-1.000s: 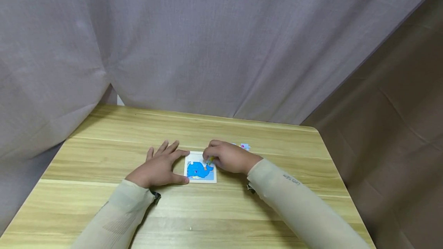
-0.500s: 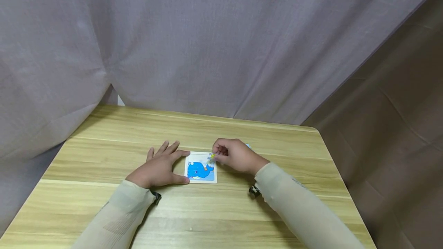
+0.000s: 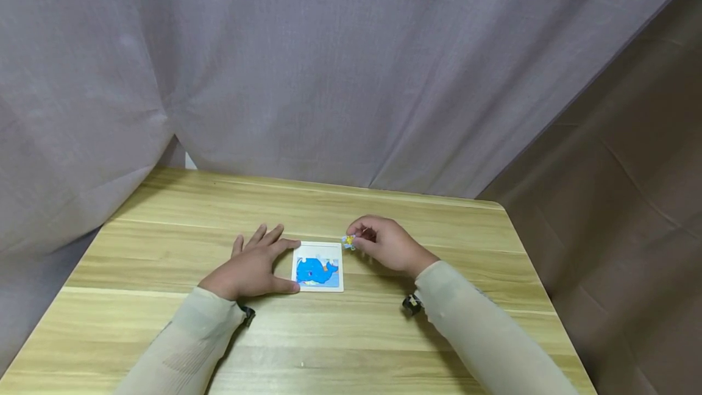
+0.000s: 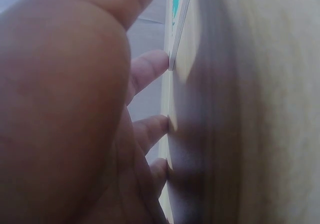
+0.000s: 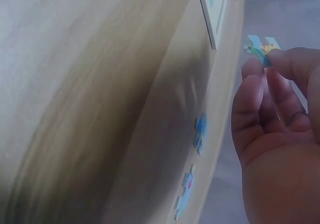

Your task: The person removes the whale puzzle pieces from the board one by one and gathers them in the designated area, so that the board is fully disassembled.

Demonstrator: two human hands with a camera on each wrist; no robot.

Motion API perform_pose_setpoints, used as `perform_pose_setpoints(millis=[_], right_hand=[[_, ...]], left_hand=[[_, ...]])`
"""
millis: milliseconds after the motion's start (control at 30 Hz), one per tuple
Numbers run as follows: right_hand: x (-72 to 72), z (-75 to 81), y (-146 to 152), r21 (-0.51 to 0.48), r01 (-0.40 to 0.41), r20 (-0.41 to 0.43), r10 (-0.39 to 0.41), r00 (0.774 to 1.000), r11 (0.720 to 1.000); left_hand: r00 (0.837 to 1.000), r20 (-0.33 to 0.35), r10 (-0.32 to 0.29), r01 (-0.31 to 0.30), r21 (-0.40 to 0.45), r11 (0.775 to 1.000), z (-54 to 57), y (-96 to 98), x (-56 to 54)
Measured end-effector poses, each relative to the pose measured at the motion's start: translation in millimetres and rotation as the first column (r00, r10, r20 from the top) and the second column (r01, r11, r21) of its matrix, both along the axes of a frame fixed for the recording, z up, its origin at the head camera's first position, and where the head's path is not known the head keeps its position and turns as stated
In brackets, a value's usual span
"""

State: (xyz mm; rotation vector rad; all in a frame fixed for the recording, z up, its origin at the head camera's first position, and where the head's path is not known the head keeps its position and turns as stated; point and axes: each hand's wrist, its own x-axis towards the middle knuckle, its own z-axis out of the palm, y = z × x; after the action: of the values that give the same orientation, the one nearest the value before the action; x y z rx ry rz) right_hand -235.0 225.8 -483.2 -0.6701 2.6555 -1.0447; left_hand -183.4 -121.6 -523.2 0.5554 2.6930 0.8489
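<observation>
A square puzzle tray with a white rim (image 3: 320, 244) lies on the table, a blue whale picture (image 3: 314, 269) filling its lower part. My left hand (image 3: 252, 266) lies spread along the tray's left side, thumb and index finger touching its left corners. Just off the tray's upper right corner, my right hand (image 3: 386, 244) pinches a small jigsaw piece (image 3: 348, 241) with yellow and pale blue on it. In the right wrist view this jigsaw piece (image 5: 256, 49) is held up off the table between thumb and fingertips.
Two loose jigsaw pieces, one blue (image 5: 200, 130) and one pale blue with pink (image 5: 185, 191), lie on the wooden table (image 3: 307, 334) near my right hand; the head view hides them. A grey curtain (image 3: 307, 78) hangs behind.
My right hand has lifted the yellow-marked jigsaw piece away from the tray's upper right area and drawn it to the right, past the rim. The left hand and tray have stayed put.
</observation>
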Motion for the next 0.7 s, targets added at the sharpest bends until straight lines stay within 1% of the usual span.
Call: perform_pose_setpoints(millis=[133,333,533,700], right_hand=[[-1.8,3.7,5,-0.024,0.023,-0.007,-0.023,1.000,0.999],[-9.3,7.2,17,-0.047,0.119,-0.002,-0.119,0.993,0.992],[-16.5,12.8,35,-0.071,0.224,0.039,-0.221,0.974,0.972],[-22.0,16.7,52,-0.075,0.292,0.042,-0.289,0.956,0.954]], left_hand=[[1.000,0.004,-0.002,0.002,0.005,1.000,0.2,-0.5,0.2],[1.000,0.006,-0.002,0.002,0.001,1.000,0.5,-0.5,0.2],[1.000,0.008,-0.001,0.001,-0.001,1.000,1.0,-0.2,0.2],[1.000,0.011,0.000,0.000,0.004,1.000,1.5,0.2,0.2]])
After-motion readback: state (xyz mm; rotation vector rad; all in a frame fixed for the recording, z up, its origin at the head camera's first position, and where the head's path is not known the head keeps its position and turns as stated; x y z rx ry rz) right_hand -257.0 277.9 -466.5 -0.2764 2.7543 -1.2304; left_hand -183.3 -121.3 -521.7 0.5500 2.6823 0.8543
